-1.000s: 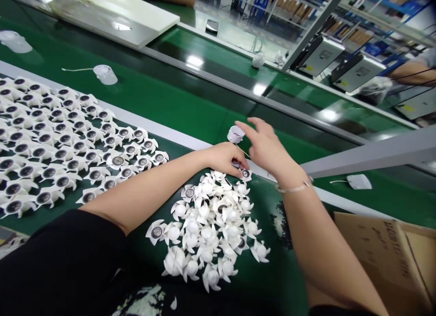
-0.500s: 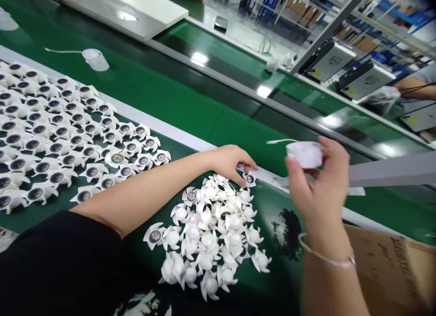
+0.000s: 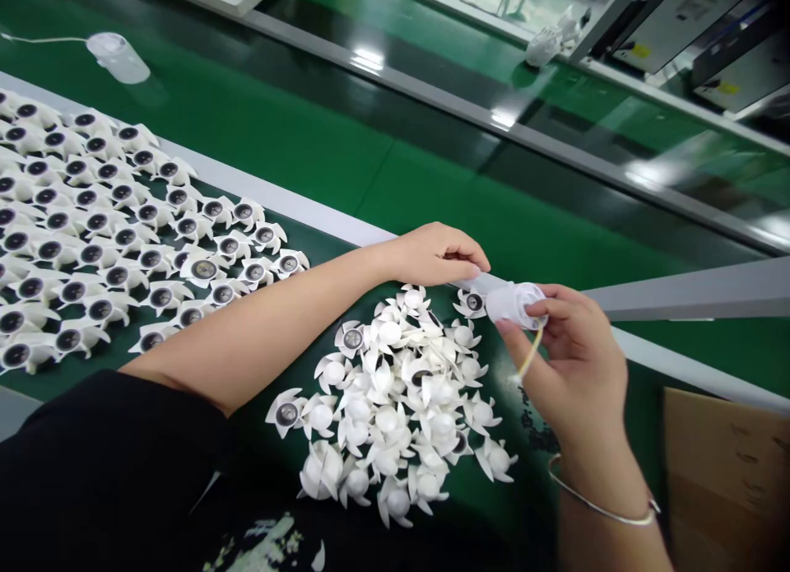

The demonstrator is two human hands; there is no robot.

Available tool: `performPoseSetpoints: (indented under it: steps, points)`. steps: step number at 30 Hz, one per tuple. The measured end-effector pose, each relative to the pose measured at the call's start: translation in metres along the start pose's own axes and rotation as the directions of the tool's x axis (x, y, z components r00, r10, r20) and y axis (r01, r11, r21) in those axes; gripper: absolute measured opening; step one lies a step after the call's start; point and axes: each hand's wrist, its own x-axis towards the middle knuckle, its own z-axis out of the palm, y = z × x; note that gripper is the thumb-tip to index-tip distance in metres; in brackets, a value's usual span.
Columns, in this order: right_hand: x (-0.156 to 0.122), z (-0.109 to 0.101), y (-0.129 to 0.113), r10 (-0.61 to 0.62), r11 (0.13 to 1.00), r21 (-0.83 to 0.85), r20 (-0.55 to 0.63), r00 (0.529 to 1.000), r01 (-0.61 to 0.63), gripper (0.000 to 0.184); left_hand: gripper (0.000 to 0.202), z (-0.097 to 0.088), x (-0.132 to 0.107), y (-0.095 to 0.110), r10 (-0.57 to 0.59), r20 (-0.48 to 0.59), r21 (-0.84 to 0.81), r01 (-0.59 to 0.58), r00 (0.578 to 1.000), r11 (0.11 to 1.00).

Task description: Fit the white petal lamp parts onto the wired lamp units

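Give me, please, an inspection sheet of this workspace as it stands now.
Surface: green belt; grey rail at the right.
Job's things: white round part; loose heap of fan blades; laid-out rows of fan blades.
Clutter: another round part on the belt; cardboard box.
Grips: right hand pinches the white round part; left hand curled beside it, hold unclear.
Cables: thin wire hanging from the held part.
Surroundings: grey machines beyond the belt.

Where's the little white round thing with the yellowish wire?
In the head view, the small white round part sits right of centre, pinched in the right hand, beside the left hand, just past the pile of white fan blades.
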Motion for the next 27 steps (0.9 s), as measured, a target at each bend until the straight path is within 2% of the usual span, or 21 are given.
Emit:
performPoseSetpoints:
  steps: [4, 7, 14, 18, 20, 24, 27]
  points:
    - [0.003, 0.011, -0.005, -0.091, 0.991, -0.095, 0.034, 0.995, 0.093, 0.020, 0.030, 0.000, -0.001, -0.001, 0.059, 0.010, -0.072, -0.058, 0.998, 0.996]
    - [0.005, 0.019, -0.006, -0.156, 0.973, -0.166, 0.039, 0.987, 0.161, 0.019, 0.026, 0.001, -0.001, -0.004, 0.073, 0.006, -0.066, -0.072, 0.997, 0.995]
    - [0.009, 0.027, -0.006, -0.131, 0.964, -0.232, 0.008, 0.991, 0.129, 0.016, 0.021, 0.005, 0.002, -0.007, 0.081, -0.012, -0.022, -0.081, 0.997, 0.996]
    - [0.017, 0.034, -0.003, -0.052, 0.993, -0.105, 0.012, 0.999, 0.053, 0.019, 0.024, 0.005, 0.002, -0.004, 0.082, -0.075, -0.024, -0.084, 0.994, 0.996]
    - [0.020, 0.037, -0.001, -0.082, 0.992, -0.093, 0.011, 0.997, 0.083, 0.018, 0.026, 0.003, 0.001, -0.004, 0.065, -0.087, -0.057, -0.070, 0.994, 0.996]
    - [0.021, 0.040, -0.002, -0.205, 0.960, -0.192, 0.007, 0.979, 0.203, 0.012, 0.026, 0.002, 0.000, -0.005, 0.022, -0.068, -0.106, -0.029, 0.997, 0.994]
    - [0.021, 0.041, -0.005, -0.211, 0.947, -0.240, 0.039, 0.977, 0.214, 0.010, 0.022, 0.002, 0.001, -0.005, 0.003, -0.072, -0.076, -0.009, 0.997, 0.997]
